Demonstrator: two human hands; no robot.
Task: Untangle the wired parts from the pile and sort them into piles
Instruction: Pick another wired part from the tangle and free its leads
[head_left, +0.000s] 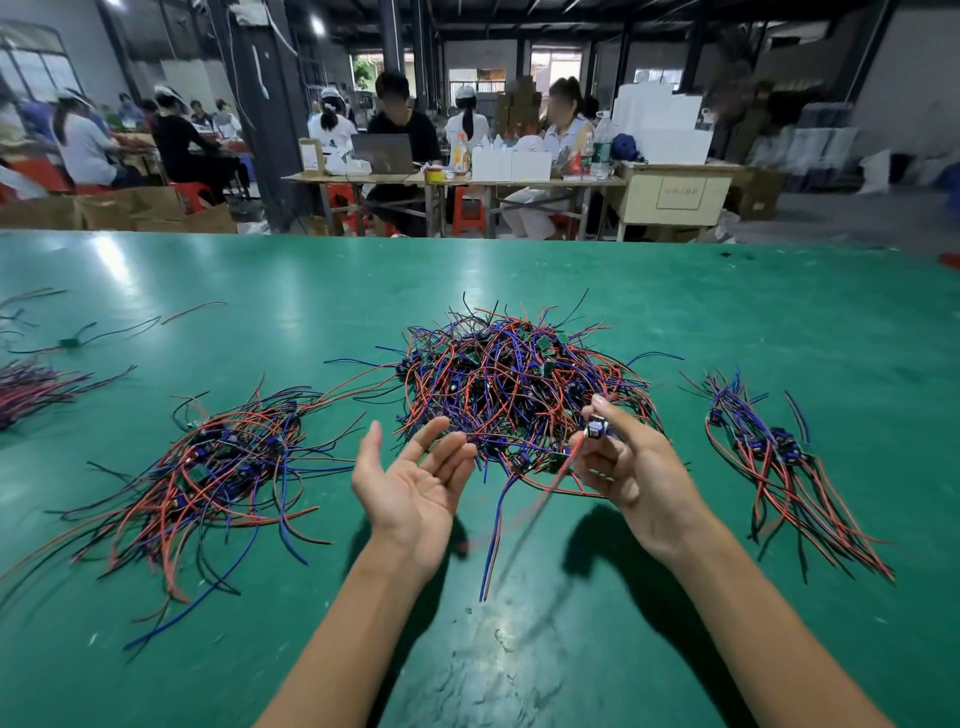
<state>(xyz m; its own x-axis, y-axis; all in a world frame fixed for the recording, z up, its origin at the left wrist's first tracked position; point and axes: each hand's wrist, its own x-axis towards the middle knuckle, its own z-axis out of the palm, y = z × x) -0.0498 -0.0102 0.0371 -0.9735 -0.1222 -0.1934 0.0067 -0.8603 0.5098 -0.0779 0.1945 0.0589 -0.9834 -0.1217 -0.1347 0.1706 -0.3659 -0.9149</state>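
A tangled pile (514, 384) of small parts with red, blue and black wires lies in the middle of the green table (571, 649). My right hand (628, 467) pinches one small wired part (596, 429) at the pile's near right edge; its red and blue wires (493, 525) trail down towards me. My left hand (410, 478) hovers palm up, fingers relaxed, just left of it, holding nothing. A sorted heap (218, 467) lies to the left. A smaller bundle (769, 457) lies to the right.
Another wire bundle (26, 387) and a few loose wired parts (72, 340) lie at the far left edge. Beyond the table's far edge, people sit at wooden benches (457, 179) among boxes and red stools.
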